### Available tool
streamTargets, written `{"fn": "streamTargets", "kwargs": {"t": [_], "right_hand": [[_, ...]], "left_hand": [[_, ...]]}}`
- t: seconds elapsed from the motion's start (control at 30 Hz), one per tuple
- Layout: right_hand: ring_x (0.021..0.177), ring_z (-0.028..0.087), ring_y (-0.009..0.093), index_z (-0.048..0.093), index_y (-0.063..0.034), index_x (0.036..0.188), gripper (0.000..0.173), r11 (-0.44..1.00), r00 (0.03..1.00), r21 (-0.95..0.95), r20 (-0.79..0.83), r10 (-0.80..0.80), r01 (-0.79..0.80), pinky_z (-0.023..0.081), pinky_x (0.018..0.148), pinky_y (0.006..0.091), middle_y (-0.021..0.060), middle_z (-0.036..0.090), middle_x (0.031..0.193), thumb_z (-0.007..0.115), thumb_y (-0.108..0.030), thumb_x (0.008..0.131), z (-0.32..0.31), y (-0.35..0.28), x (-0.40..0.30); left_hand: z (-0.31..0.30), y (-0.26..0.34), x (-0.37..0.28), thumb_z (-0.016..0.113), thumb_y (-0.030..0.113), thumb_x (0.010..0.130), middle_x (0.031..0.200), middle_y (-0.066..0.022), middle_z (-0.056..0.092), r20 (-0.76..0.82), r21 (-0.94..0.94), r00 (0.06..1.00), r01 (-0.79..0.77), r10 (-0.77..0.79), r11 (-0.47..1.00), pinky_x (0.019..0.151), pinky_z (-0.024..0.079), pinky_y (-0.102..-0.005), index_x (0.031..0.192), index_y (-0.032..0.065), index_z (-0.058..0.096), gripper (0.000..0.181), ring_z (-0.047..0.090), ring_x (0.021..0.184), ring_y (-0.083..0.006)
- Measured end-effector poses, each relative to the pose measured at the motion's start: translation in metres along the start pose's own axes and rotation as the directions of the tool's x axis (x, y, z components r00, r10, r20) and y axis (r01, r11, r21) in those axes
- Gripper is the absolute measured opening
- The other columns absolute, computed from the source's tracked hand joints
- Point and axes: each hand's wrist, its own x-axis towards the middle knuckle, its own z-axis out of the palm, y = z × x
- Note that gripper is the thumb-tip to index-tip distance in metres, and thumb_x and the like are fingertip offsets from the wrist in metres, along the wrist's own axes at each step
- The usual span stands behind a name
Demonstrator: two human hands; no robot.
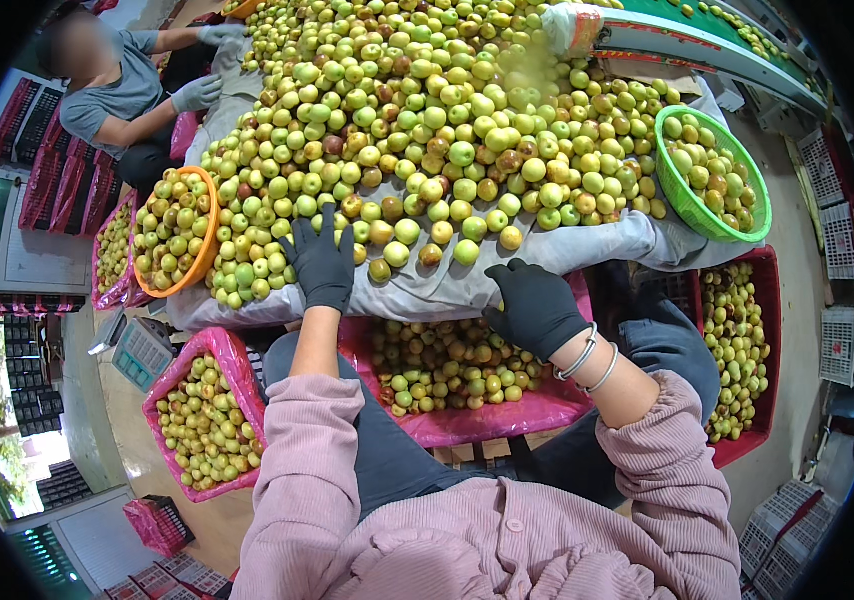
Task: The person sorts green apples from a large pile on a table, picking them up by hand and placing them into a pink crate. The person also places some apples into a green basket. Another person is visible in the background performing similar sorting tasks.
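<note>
A big heap of green and reddish-brown jujubes (427, 112) covers the grey cloth (584, 247) on the table before me. My left hand (322, 259), in a black glove, lies with spread fingers on the fruit at the heap's near edge. Over the table's near edge is my right hand (539, 304), gloved too, its fingers curled; a bit of yellow-green shows between thumb and palm, but whether it is a held fruit I cannot tell. Below, between my knees, a crate lined with pink plastic (464, 427) holds more jujubes. Several loose ones lie between the hands.
An orange basket (213, 232) of jujubes stands at left, a green basket (764, 217) at right. Lined crates (247, 375) and a red crate (772, 337) flank my legs. A scale (143, 352) is at left. A co-worker (123, 97) sits upper left; a conveyor (667, 49) reaches in upper right.
</note>
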Motion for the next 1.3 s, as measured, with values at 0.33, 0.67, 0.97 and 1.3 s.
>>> {"fn": "streamTargets", "kwargs": {"t": [0.33, 0.67, 0.97, 1.3], "right_hand": [[0.084, 0.062, 0.032, 0.056, -0.0074, 0.109, 0.045, 1.0, 1.0, 0.018, -0.011, -0.019, 0.02, 0.051, 0.072, 0.0428, 0.0159, 0.06, 0.096, 0.069, -0.032, 0.073, 0.002, 0.004, -0.005], [0.084, 0.062, 0.034, 0.051, -0.005, 0.113, 0.052, 0.989, 0.969, 0.041, -0.201, 0.146, -0.141, 0.052, 0.073, 0.0427, 0.0192, 0.057, 0.101, 0.069, -0.034, 0.073, 0.004, 0.034, 0.022], [0.088, 0.062, 0.036, 0.049, -0.0053, 0.122, 0.06, 0.969, 0.971, 0.195, -0.156, 0.183, -0.151, 0.05, 0.077, 0.0434, 0.0189, 0.062, 0.098, 0.069, -0.035, 0.073, 0.019, 0.032, 0.039], [0.082, 0.063, 0.033, 0.054, -0.0059, 0.108, 0.048, 0.987, 0.981, 0.161, -0.188, 0.039, -0.008, 0.05, 0.072, 0.0432, 0.0166, 0.06, 0.096, 0.069, -0.033, 0.071, 0.029, 0.012, 0.033]], "left_hand": [[-0.028, 0.058, -0.035, 0.057, 0.032, 0.087, 0.135, -0.017, 0.047, 0.029, -0.483, 0.908, -0.354, 0.419, 0.801, 0.11, 0.022, -0.0488, 0.134, 0.0098, 0.047, 0.053, 0.041, 0.126, -0.0364], [-0.004, -0.004, 0.033, 0.06, 0.016, 0.086, 0.11, -0.0145, 0.064, 0.089, -0.708, 0.996, 0.056, 0.011, 0.704, 0.089, 0.047, -0.0339, 0.118, 0.0044, 0.059, 0.033, 0.062, 0.101, -0.0265], [0.034, 0.003, 0.043, 0.068, 0.015, 0.081, 0.103, -0.0113, 0.065, 0.226, -0.819, 0.972, 0.157, 0.058, 0.552, 0.083, 0.049, -0.0309, 0.114, 0.0015, 0.057, 0.037, 0.062, 0.092, -0.0183], [-0.002, 0.03, -0.006, 0.06, 0.021, 0.085, 0.1, -0.0156, 0.064, 0.233, -0.753, 0.972, 0.164, 0.025, 0.638, 0.083, 0.048, -0.0344, 0.103, 0.002, 0.063, 0.026, 0.063, 0.091, -0.0278]]}}
